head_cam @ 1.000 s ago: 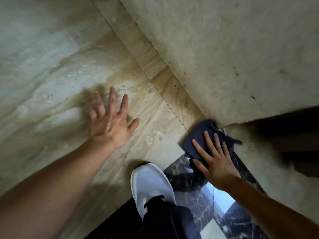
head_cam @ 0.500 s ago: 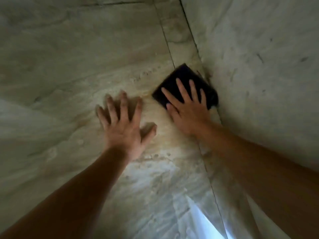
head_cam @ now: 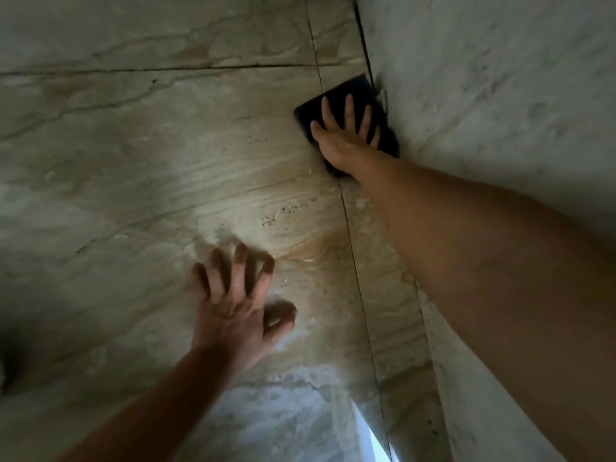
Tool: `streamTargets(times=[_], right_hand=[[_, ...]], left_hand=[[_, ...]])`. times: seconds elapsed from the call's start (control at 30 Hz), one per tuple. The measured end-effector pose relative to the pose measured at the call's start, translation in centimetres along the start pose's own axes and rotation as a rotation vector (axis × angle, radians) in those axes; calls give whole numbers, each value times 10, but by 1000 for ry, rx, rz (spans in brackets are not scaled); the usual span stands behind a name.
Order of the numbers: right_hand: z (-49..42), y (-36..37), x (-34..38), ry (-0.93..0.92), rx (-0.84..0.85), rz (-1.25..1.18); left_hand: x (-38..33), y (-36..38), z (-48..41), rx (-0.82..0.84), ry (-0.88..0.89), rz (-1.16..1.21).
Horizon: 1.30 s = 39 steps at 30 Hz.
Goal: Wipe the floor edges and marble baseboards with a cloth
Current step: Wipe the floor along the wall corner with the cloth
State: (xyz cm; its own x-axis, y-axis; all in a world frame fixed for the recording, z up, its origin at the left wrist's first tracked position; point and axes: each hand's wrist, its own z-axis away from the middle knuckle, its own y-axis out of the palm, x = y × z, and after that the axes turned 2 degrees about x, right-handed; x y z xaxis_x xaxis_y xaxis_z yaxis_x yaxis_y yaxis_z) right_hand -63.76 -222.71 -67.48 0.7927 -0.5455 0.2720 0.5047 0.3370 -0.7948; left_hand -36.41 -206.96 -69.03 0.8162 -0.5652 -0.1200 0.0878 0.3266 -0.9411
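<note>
**Pressing a cloth into the floor edge**

Reaching to the upper right of the frame, the right hand (head_cam: 343, 138) lies flat on a dark cloth (head_cam: 356, 86), its fingers (head_cam: 349, 108) straight and slightly spread, pressing the cloth down rather than pinching it. The cloth sits on the marble floor (head_cam: 150, 168) in the corner where the floor meets the pale wall (head_cam: 493, 95), its right edge touching the wall's foot. It covers the narrow border strip (head_cam: 383, 295) and overlaps the dark joint (head_cam: 354, 261) that runs down the frame beside that strip.

Lower centre, well apart from the cloth, the left hand (head_cam: 233, 308) rests on the floor with nothing in it. Its fingers (head_cam: 238, 261) are spread wide and a little bent, tips on the stone, thumb out to the right. Both forearms are bare. A bright patch of light (head_cam: 373, 441) lies at the bottom edge, beside the joint.
</note>
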Motion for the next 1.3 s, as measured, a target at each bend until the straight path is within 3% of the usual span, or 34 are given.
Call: streamTargets(times=[0.17, 0.4, 0.57, 0.7, 0.8, 1.0, 1.2, 1.3], right_hand=[[2, -2, -5, -71, -48, 105], [174, 119, -33, -134, -177, 229], [131, 100, -20, -185, -152, 298], [63, 52, 21, -194, -17, 245], [41, 26, 35, -232, -115, 284], [65, 69, 4, -155, -342, 323], [163, 124, -11, -81, -270, 283], [152, 119, -10, -99, -262, 291]], left_hand=[[12, -40, -70, -97, -62, 39], [49, -64, -178, -112, -176, 69], [55, -49, -182, -159, -199, 84], [57, -50, -181, -180, -210, 108], [55, -52, -180, -187, -204, 131], [56, -51, -178, -209, -220, 143], [58, -53, -173, -218, -210, 152], [55, -52, -174, -224, -215, 147]])
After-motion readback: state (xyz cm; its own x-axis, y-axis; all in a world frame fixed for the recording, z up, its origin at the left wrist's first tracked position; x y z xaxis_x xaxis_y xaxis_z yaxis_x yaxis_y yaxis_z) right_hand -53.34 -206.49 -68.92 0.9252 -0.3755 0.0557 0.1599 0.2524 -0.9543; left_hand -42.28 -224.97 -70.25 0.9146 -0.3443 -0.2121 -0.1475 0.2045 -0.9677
